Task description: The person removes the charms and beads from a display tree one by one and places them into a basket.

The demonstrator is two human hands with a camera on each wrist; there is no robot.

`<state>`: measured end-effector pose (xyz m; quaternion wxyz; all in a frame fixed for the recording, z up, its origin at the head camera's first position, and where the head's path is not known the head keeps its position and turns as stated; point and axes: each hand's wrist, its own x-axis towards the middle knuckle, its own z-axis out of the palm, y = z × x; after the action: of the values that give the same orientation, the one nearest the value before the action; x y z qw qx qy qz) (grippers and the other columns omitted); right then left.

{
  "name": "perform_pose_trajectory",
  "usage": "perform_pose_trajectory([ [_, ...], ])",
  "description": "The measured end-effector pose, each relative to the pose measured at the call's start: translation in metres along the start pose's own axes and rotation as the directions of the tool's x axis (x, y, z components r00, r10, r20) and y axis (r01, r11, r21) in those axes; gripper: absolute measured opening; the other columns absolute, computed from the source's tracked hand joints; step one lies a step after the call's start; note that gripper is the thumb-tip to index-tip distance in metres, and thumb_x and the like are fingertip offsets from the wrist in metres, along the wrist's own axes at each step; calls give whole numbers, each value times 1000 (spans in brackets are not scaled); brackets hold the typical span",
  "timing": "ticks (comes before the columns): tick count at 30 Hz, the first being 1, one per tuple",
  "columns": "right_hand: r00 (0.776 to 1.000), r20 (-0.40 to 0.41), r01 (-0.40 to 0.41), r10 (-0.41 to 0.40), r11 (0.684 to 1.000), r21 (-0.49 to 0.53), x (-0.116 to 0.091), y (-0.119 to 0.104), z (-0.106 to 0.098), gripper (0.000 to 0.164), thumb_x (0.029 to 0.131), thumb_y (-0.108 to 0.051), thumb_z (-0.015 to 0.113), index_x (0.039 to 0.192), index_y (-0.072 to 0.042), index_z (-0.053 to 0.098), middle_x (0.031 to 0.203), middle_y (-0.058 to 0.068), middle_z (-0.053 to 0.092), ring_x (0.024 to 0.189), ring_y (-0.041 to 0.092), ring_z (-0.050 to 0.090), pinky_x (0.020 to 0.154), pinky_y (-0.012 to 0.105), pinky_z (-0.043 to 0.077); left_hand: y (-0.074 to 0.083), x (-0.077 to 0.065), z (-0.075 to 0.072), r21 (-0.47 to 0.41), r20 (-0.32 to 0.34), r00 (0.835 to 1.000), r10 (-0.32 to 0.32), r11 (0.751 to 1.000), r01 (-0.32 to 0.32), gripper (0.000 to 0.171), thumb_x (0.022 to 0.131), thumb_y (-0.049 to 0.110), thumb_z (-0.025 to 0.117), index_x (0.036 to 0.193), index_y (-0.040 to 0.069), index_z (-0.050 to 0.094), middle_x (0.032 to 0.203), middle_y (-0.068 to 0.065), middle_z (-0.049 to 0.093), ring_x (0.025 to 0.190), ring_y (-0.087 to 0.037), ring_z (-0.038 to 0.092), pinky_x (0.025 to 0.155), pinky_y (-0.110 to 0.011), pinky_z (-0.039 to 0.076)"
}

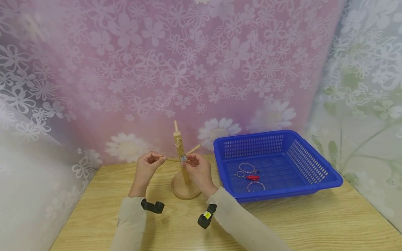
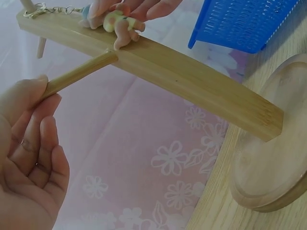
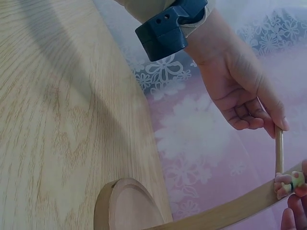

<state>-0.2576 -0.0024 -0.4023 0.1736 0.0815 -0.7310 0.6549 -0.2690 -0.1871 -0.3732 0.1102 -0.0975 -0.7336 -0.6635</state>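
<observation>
A wooden display stand with a slanted post point(image 2: 192, 86) and a round base point(image 2: 249, 191) stands on the table. My left hand point(image 1: 147, 170) pinches the outer end of a wooden side peg point(image 2: 81, 74) between thumb and forefinger, its other fingers loosely curled. With the fingertips of my right hand point(image 1: 199, 172) I hold the small figurine of a keychain point(image 2: 122, 28), pink and yellow with some blue, against the post just above that peg. The keychain's gold ring and chain point(image 2: 48, 10) lie at the post's upper end, by another peg.
At the right stands a blue plastic basket point(image 1: 326, 179). In it lie two beaded bracelets point(image 1: 246, 164) and a keyring with a red figure point(image 1: 253, 177). Another peg point(image 1: 193, 150) sticks out to the right of the post. A flowered cloth point(image 1: 188, 87) hangs behind the table.
</observation>
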Motion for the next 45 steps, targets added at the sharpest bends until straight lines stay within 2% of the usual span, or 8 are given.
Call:
perform_pose_trajectory([
  [4, 1000, 11, 10, -10, 1000, 3, 0, 0, -1, 21, 80, -8, 75, 100, -4, 68, 90, 9, 69, 82, 18, 63, 74, 26, 52, 0, 1, -1, 12, 14, 1000, -12, 1000, 12, 6, 84, 6, 70, 84, 0, 68, 71, 7, 62, 68, -8, 54, 64, -24, 45],
  [9, 999, 37, -9, 8, 999, 40, 0, -2, -5, 21, 80, -3, 73, 100, 2, 68, 93, 16, 68, 86, 25, 63, 75, 26, 52, -2, 2, -2, 15, 28, 999, -27, 1000, 26, 6, 86, 6, 69, 80, 8, 69, 71, 6, 59, 66, -9, 50, 64, -26, 43],
  [12, 998, 61, -24, 19, 997, 69, -1, -4, -8, 20, 81, 0, 71, 100, 6, 67, 94, 20, 67, 87, 30, 63, 77, 29, 52, -9, 5, -2, 1, 24, 999, -32, 999, 32, 7, 86, 6, 69, 80, 10, 69, 71, 5, 59, 66, -10, 50, 64, -25, 43],
  [18, 995, 89, -42, 34, 996, 80, -4, -13, -16, 18, 83, -5, 71, 100, 1, 68, 93, 13, 68, 86, 18, 63, 77, 24, 51, -25, 13, 0, -10, -14, 999, -35, 999, 35, 8, 83, 10, 73, 76, 12, 69, 67, 5, 59, 64, -9, 49, 62, -24, 42],
  [23, 992, 123, -5, -8, 994, 105, -6, -21, -23, 19, 85, -7, 70, 102, 1, 67, 94, 13, 67, 88, 18, 63, 78, 24, 50, -29, 12, 0, -32, -39, 999, -14, 999, 13, 13, 82, 6, 73, 74, 14, 68, 67, 7, 59, 63, -8, 49, 61, -23, 42],
  [32, 984, 153, 74, -87, 993, 89, -12, -63, -38, 18, 84, 2, 67, 101, 9, 65, 93, 20, 65, 86, 24, 64, 78, 27, 53, -32, 11, 3, -89, -47, 999, -10, 996, 6, 13, 82, 5, 73, 73, 13, 67, 67, 7, 63, 65, -10, 54, 65, -23, 46],
  [38, 984, 170, 41, -61, 992, 119, -2, -55, -35, 22, 85, -6, 69, 104, 4, 66, 99, 15, 66, 92, 24, 64, 84, 29, 52, -32, 11, 4, -92, -86, 995, -45, 995, 37, 17, 82, 4, 72, 71, 14, 65, 68, 7, 64, 67, -11, 55, 66, -23, 46],
  [45, 982, 180, 37, -58, 992, 119, 2, -59, -34, 23, 85, -10, 70, 105, 1, 67, 99, 13, 67, 92, 20, 64, 84, 28, 52, -22, 7, 6, -126, -75, 994, -79, 990, 69, 23, 83, 0, 70, 68, 16, 63, 65, 7, 62, 65, -8, 55, 67, -23, 46],
])
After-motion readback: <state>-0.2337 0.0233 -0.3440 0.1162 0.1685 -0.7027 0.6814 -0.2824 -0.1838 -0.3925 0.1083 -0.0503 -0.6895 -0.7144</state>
